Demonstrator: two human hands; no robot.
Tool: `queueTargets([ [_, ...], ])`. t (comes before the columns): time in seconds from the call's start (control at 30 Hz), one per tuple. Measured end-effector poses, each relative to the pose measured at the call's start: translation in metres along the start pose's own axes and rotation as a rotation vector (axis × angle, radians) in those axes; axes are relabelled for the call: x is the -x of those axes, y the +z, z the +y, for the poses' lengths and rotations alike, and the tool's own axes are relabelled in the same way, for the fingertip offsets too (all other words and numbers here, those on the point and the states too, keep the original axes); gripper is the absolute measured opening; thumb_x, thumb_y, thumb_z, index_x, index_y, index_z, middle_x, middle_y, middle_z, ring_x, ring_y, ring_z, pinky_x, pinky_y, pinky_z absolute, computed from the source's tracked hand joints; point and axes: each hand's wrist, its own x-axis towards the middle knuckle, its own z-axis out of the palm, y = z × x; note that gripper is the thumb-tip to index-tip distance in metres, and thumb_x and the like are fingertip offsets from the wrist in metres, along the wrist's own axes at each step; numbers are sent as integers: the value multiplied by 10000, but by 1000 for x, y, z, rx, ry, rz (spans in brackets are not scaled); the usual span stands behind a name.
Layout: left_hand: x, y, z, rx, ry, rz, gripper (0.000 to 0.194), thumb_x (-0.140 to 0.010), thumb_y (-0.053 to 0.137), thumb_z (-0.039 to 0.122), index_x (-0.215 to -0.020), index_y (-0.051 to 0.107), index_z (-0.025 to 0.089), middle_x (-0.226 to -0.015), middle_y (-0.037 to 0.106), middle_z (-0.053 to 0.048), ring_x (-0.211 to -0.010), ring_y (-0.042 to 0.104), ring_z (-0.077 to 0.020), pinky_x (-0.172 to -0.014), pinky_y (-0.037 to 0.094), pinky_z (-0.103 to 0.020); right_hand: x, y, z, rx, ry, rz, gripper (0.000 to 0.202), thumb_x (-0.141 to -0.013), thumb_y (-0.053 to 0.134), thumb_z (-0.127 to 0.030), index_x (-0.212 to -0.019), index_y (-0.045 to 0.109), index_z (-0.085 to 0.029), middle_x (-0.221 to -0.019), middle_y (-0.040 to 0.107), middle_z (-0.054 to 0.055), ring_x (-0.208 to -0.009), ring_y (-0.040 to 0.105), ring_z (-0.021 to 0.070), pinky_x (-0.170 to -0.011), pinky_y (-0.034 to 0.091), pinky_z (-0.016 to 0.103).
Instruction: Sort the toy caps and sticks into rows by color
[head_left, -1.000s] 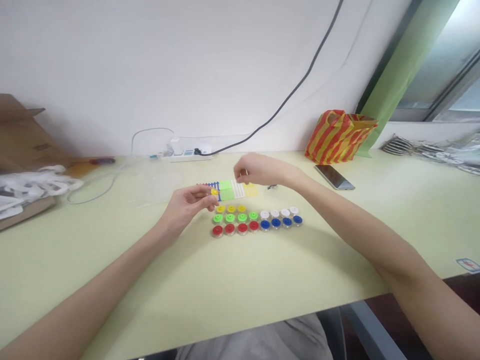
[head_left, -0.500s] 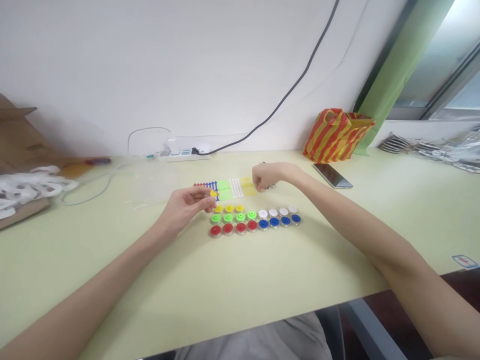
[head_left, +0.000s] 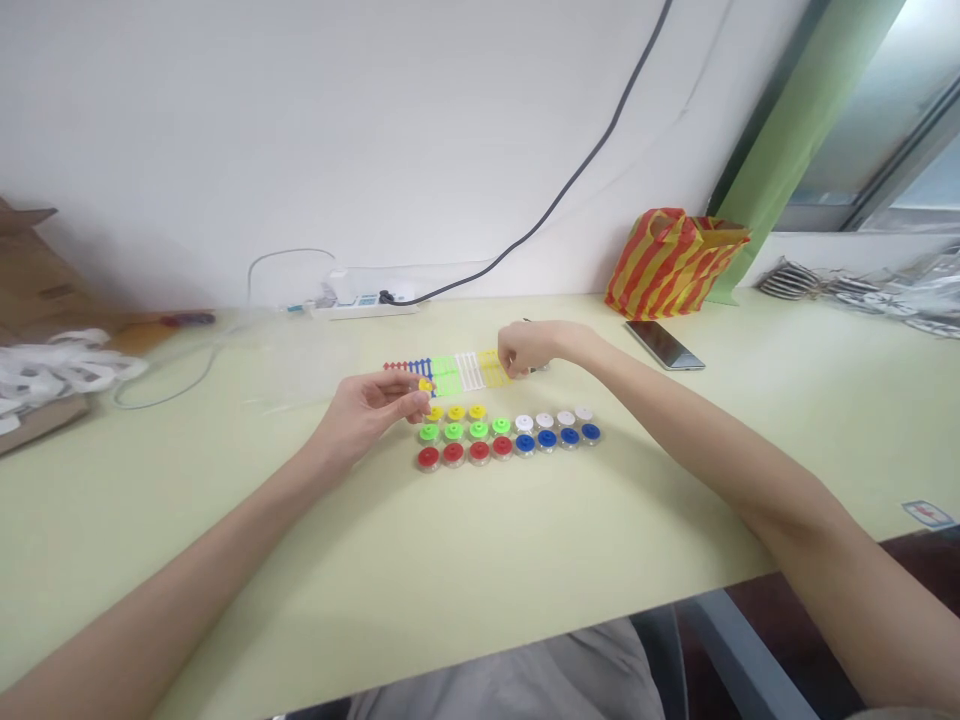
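Between its thumb and fingers, my left hand [head_left: 379, 405] pinches a small yellow-topped piece [head_left: 426, 386]. My right hand [head_left: 523, 348] is closed at the right end of the yellow sticks [head_left: 492, 370]; what its fingertips hold is hidden. White [head_left: 470, 371], green [head_left: 445, 376], blue [head_left: 421, 367] and red sticks [head_left: 395, 366] continue the strip leftward. In front stand rows of small round pieces with yellow [head_left: 455, 413], green [head_left: 478, 431], white [head_left: 544, 422], red [head_left: 479, 453] and blue tops [head_left: 547, 439].
A phone [head_left: 664, 345] and a red-and-yellow striped bag [head_left: 667, 265] are at the back right. A power strip [head_left: 364, 306] with a black cable [head_left: 555, 203] lies by the wall. White strips [head_left: 56, 368] and a cardboard box [head_left: 52, 270] are at the left.
The view has shifted slightly. Both hands keep nearly the same places, my left still pinching the yellow-topped piece and my right still at the yellow sticks.
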Motion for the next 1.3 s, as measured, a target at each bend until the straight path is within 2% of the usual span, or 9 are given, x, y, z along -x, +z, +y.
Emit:
queueTargets([
  [0.2, -1, -1, -3, -27, 12, -11, 467, -701, 881, 542, -973, 771, 178, -758, 751, -61, -709, 686, -211, -739, 580, -355, -2, 0, 1, -8, -43, -1, 293, -764, 656, -148, -1009, 815, -133, -942, 783, 103, -724, 663, 171, -626, 450, 266],
  [0.37, -2, -1, -3, -25, 12, -11, 453, -702, 885, 535, -956, 771, 178, -748, 748, -56, -701, 681, -206, -740, 577, -351, -1, 0, -2, -5, -35, 1, 280, -764, 644, -119, -988, 810, -139, -898, 779, 92, -682, 642, 166, -589, 435, 262],
  [0.53, -2, -1, -5, 5, 9, -17, 444, -702, 899, 505, -976, 778, 178, -765, 756, -57, -704, 685, -198, -733, 576, -336, 2, -1, -1, 19, 13, 1, 264, -793, 658, -135, -1012, 804, -126, -947, 789, 111, -696, 665, 169, -588, 441, 258],
  [0.73, -1, 0, -2, 20, -2, -18, 451, -670, 921, 497, -951, 781, 173, -785, 762, -59, -698, 685, -194, -718, 582, -332, 0, 2, 1, 92, 112, 140, 368, -841, 662, -128, -1188, 777, -178, -1112, 788, 126, -851, 729, 210, -663, 467, 264],
  [0.87, -1, 0, -2, 43, -14, -8, 482, -630, 941, 506, -941, 785, 172, -786, 768, -60, -685, 690, -194, -707, 589, -333, -2, 8, 5, 130, 138, 168, 392, -837, 658, -117, -1206, 766, -198, -1253, 742, 142, -962, 726, 251, -671, 459, 276],
  [1.0, -2, -1, -5, 30, -5, -15, 450, -657, 936, 486, -952, 794, 176, -793, 769, -56, -699, 695, -186, -710, 587, -317, 2, 6, 9, 115, 134, 215, 386, -857, 629, -122, -1214, 751, -202, -1293, 719, 132, -990, 708, 250, -651, 433, 276],
  [1.13, -2, 0, -7, 69, -38, -14, 465, -610, 971, 433, -964, 796, 187, -884, 791, -62, -770, 739, -210, -754, 614, -332, 9, -5, 0, 22, -4, 325, 304, -887, 589, -130, -1128, 769, -173, -1099, 775, 108, -872, 692, 197, -650, 419, 265],
  [1.3, -1, 2, -6, 124, -26, -17, 496, -581, 991, 390, -986, 787, 191, -963, 806, -74, -902, 774, -271, -817, 638, -381, 27, -15, -36, -121, -224, 475, 196, -900, 607, -162, -987, 783, -157, -964, 774, 81, -795, 654, 165, -671, 419, 264],
])
